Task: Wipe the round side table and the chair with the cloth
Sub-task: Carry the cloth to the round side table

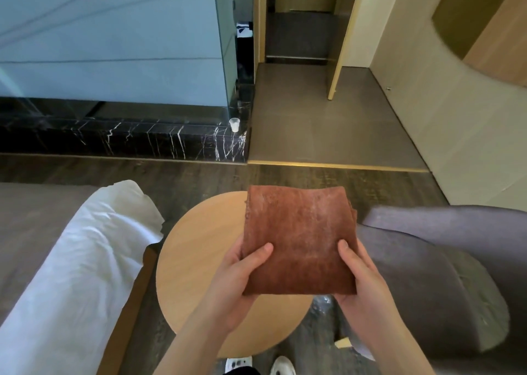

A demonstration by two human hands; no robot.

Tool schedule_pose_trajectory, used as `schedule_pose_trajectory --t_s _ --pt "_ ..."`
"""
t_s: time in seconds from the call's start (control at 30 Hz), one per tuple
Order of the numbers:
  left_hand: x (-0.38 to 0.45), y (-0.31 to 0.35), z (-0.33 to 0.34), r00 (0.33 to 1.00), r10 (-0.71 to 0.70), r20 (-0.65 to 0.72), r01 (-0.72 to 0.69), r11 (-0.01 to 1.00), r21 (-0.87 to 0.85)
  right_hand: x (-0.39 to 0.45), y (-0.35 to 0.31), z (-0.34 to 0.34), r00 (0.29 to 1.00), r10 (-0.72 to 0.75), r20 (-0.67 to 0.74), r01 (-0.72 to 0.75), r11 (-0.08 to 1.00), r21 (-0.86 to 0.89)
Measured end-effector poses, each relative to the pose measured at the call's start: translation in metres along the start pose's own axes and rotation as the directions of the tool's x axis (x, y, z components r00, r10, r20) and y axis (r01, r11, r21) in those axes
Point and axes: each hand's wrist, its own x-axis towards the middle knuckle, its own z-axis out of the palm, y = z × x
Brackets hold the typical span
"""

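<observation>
Cloth (299, 240), rust-brown and folded square, gripped by left hand (242, 283) and right hand (359, 277).

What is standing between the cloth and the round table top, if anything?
Nothing visible. Both hands, left hand and right hand, hold the folded cloth above the round side table, whose visible top is bare.

Camera: one wide-angle view worn on my head.
Direction: forward and steeply down, past my forearms to my shoes (258, 366) at the bottom edge.
Nearness: my left hand (239, 275) and right hand (355, 272) fill the lower middle, close to the lens.
Reach: the floor runs ahead to an open door (346, 37) at the top.
Edges: straight lines bow outward.
</observation>
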Motion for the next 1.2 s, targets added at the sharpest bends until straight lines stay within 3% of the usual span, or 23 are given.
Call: schedule_pose_trajectory --t_s 0.4,0.63,0.77,1.07,1.2 --pt "0.054 -0.011 -0.034 0.990 -0.112 -0.083 0.115 0.993 0.038 0.058 0.032 0.000 0.992 0.095 -0.078 -0.094 0.995 0.014" --pt "0.115 -0.056 -0.077 0.964 -0.217 -0.155 0.226 0.973 0.047 0.123 0.087 -0.024 0.977 0.149 -0.154 -0.155 0.988 -0.025" --pt "0.154 -0.104 -0.113 0.947 -0.240 -0.212 0.257 0.965 0.053 0.167 0.138 -0.053 0.970 0.140 -0.199 -0.175 0.970 -0.170" --pt "0.225 -0.212 -0.182 0.916 -0.261 -0.306 0.293 0.954 0.062 0.245 0.235 -0.106 0.988 0.063 -0.138 -0.115 0.903 -0.415" --pt "0.241 -0.227 -0.189 0.944 -0.186 -0.273 0.260 0.929 0.263 0.258 0.246 -0.105 0.993 0.043 -0.113 -0.099 0.828 -0.552"
